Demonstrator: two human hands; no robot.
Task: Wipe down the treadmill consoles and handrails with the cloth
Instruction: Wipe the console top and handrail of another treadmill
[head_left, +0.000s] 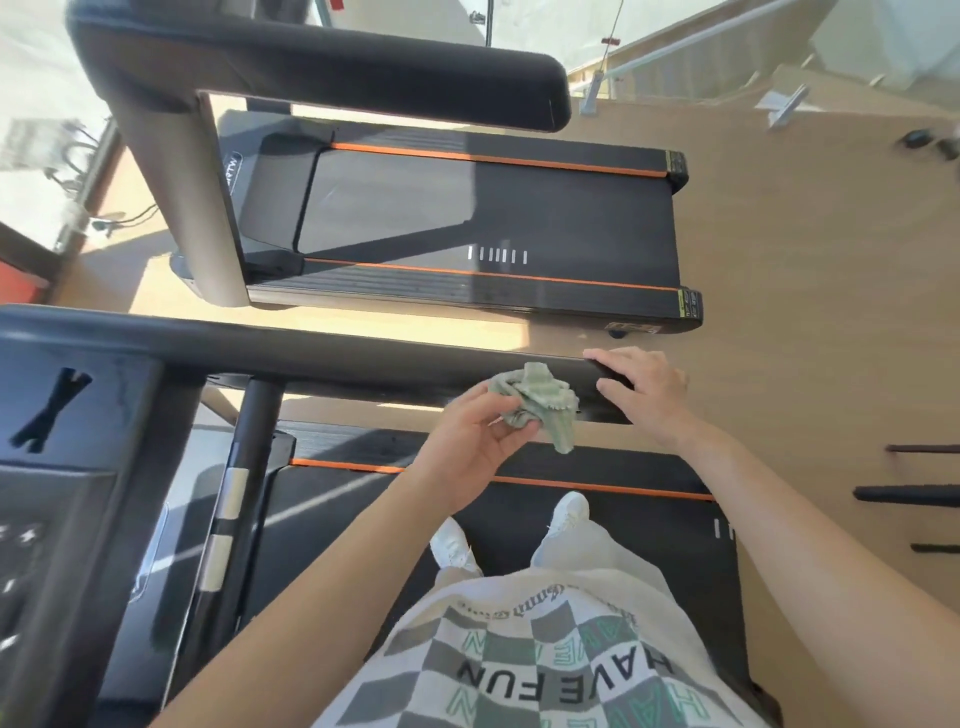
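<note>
Head view — cloth in left fingers

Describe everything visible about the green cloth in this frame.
The cloth is pale green, soft-looking fabric with a wavy edge, crumpled into a loose bunch. The left hand pinches it from below, one corner hanging down. It sits against the near handrail, close to the right hand resting on the rail's end.

Sunlight streaks a pale wooden floor; glass panels and a metal railing line the far edge.
</note>
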